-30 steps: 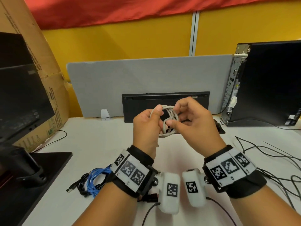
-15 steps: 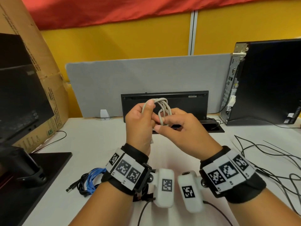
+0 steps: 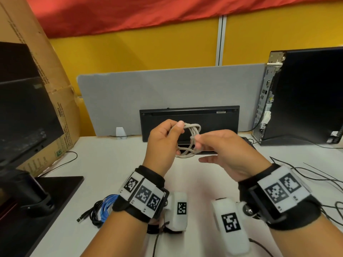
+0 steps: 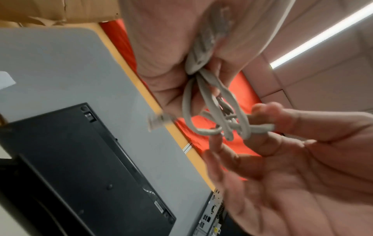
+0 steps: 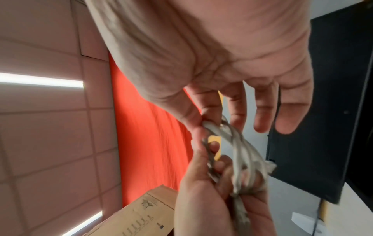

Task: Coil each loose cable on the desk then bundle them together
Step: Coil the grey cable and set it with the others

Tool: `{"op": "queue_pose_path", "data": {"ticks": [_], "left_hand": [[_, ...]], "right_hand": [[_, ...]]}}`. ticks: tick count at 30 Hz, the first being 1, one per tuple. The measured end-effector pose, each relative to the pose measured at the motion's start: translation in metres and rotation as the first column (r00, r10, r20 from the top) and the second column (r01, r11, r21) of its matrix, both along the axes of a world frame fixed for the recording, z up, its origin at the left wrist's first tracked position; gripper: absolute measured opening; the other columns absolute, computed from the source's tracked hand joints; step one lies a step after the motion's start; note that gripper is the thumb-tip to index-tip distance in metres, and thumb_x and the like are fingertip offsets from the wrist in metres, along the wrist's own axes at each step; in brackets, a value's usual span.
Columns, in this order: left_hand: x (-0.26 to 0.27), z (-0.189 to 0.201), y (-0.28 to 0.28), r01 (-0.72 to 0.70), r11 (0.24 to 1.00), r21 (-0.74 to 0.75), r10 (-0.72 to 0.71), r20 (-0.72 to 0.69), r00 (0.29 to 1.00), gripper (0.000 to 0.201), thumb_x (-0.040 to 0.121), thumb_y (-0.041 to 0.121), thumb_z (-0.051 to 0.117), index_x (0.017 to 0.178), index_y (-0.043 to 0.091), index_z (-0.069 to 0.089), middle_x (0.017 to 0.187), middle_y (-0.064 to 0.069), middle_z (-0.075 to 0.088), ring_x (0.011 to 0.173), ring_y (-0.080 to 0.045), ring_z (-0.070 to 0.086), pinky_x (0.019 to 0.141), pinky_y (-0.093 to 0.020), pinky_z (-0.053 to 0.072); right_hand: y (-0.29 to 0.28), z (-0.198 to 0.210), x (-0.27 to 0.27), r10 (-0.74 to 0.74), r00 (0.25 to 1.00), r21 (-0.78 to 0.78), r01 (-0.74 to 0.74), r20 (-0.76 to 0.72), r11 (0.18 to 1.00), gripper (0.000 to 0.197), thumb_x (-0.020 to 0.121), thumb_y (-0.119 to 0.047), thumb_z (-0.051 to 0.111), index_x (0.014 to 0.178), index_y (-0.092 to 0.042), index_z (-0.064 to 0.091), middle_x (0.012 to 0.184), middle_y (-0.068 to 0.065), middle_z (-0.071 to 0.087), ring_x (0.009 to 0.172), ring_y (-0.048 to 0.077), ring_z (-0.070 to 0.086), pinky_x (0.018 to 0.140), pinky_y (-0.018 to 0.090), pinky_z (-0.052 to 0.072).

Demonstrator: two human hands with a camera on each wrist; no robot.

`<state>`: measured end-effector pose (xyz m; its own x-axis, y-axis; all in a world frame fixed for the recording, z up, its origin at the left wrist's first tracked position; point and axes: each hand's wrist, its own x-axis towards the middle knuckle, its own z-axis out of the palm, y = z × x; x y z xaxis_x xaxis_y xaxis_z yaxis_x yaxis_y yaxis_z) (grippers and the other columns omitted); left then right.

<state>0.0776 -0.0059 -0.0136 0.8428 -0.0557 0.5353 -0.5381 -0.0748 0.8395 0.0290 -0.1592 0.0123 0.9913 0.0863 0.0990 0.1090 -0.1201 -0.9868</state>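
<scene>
A coiled grey cable (image 3: 191,140) hangs in the air above the white desk (image 3: 104,164), held between both hands. My left hand (image 3: 163,138) grips the coil's left side, thumb on top of the loops (image 4: 203,47). My right hand (image 3: 219,147) pinches the cable's wrap on the right side of the coil between thumb and forefinger (image 5: 203,126), its other fingers spread. A plug end (image 4: 159,121) sticks out of the coil. A coiled blue cable (image 3: 106,205) and a coiled black cable (image 3: 93,216) lie together on the desk at the lower left, by my left wrist.
Loose black cables (image 3: 315,179) sprawl on the desk at the right. A black keyboard (image 3: 189,119) stands on edge against a grey divider (image 3: 167,97). A computer tower (image 3: 304,97) stands right, a monitor (image 3: 24,108) and cardboard box (image 3: 46,86) left.
Both hands have lowered slightly with the grey coil. The right hand shifted from the coil's middle to its right side, and its lower fingers have opened out.
</scene>
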Motion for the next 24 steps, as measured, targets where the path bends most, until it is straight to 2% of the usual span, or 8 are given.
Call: {"op": "queue_pose_path", "data": {"ticks": [3,6,8,11,14,16,19,24], "left_hand": [[0.002,0.001,0.003,-0.070,0.995,0.068,0.064,0.090,0.994,0.025,0.098,0.023,0.052,0.077,0.029,0.063,0.061,0.008,0.055,0.055,-0.006,0.051,0.049,-0.020,0.042],[0.001,-0.001,0.004,-0.151,0.983,0.101,0.132,0.172,0.976,0.022,0.099,0.024,0.049,0.079,0.026,0.059,0.063,0.006,0.050,0.058,-0.007,0.047,0.050,-0.020,0.042],[0.001,-0.003,0.004,-0.188,0.974,0.125,0.162,0.198,0.967,0.022,0.100,0.026,0.046,0.081,0.025,0.056,0.061,0.010,0.047,0.054,-0.005,0.043,0.050,-0.021,0.042],[0.000,-0.005,0.003,-0.214,0.966,0.147,0.182,0.206,0.961,0.022,0.102,0.028,0.042,0.084,0.022,0.054,0.064,0.006,0.047,0.055,-0.005,0.043,0.052,-0.029,0.045],[-0.001,-0.005,0.001,-0.236,0.961,0.142,0.198,0.240,0.950,0.022,0.102,0.028,0.042,0.084,0.020,0.053,0.066,0.005,0.048,0.056,-0.004,0.043,0.053,-0.023,0.043],[-0.001,-0.005,0.002,-0.256,0.960,0.116,0.219,0.261,0.940,0.023,0.102,0.026,0.042,0.085,0.017,0.054,0.065,0.007,0.047,0.056,-0.003,0.042,0.052,-0.016,0.039],[0.000,-0.004,0.002,-0.253,0.966,0.058,0.229,0.268,0.936,0.022,0.102,0.022,0.044,0.085,0.013,0.056,0.065,0.003,0.048,0.055,-0.004,0.042,0.050,-0.014,0.037],[-0.004,-0.002,0.000,-0.261,0.965,-0.001,0.250,0.291,0.923,0.022,0.101,0.026,0.046,0.084,0.017,0.058,0.065,0.002,0.049,0.057,-0.016,0.045,0.050,-0.034,0.044]], "right_hand": [[-0.001,0.005,-0.003,-0.069,0.997,-0.061,0.071,0.044,0.996,0.043,0.094,-0.021,0.057,0.051,-0.018,0.062,0.074,0.001,0.066,0.086,0.022,0.058,0.074,0.035,0.047],[0.003,0.006,-0.005,-0.057,0.998,0.042,0.056,0.020,0.998,0.043,0.098,-0.017,0.051,0.056,-0.012,0.058,0.075,0.010,0.063,0.077,0.025,0.057,0.073,0.036,0.049],[0.006,0.005,-0.005,-0.064,0.998,0.082,0.063,0.014,0.995,0.041,0.099,-0.016,0.049,0.059,-0.010,0.057,0.071,0.008,0.064,0.073,0.025,0.059,0.075,0.038,0.051],[0.007,0.002,-0.002,-0.141,0.988,0.034,0.139,0.062,0.990,0.046,0.097,-0.017,0.051,0.053,-0.015,0.061,0.066,0.006,0.065,0.071,0.023,0.062,0.084,0.045,0.055],[0.009,0.000,-0.002,-0.173,0.978,0.046,0.169,0.120,0.985,0.049,0.097,-0.021,0.053,0.049,-0.019,0.065,0.063,0.002,0.066,0.072,0.020,0.066,0.090,0.046,0.055],[0.010,0.000,-0.003,-0.143,0.983,0.150,0.126,0.113,0.981,0.049,0.098,-0.020,0.052,0.051,-0.017,0.065,0.060,0.001,0.063,0.067,0.015,0.065,0.087,0.042,0.057],[0.013,0.001,-0.005,-0.075,0.991,0.298,0.039,0.110,0.954,0.040,0.100,-0.022,0.050,0.063,-0.009,0.060,0.057,0.003,0.053,0.060,0.015,0.056,0.075,0.037,0.055],[0.013,0.000,-0.005,0.022,0.996,0.518,-0.061,0.082,0.853,0.031,0.101,-0.023,0.045,0.080,-0.004,0.057,0.052,0.000,0.035,0.052,0.015,0.043,0.060,0.032,0.053]]}}
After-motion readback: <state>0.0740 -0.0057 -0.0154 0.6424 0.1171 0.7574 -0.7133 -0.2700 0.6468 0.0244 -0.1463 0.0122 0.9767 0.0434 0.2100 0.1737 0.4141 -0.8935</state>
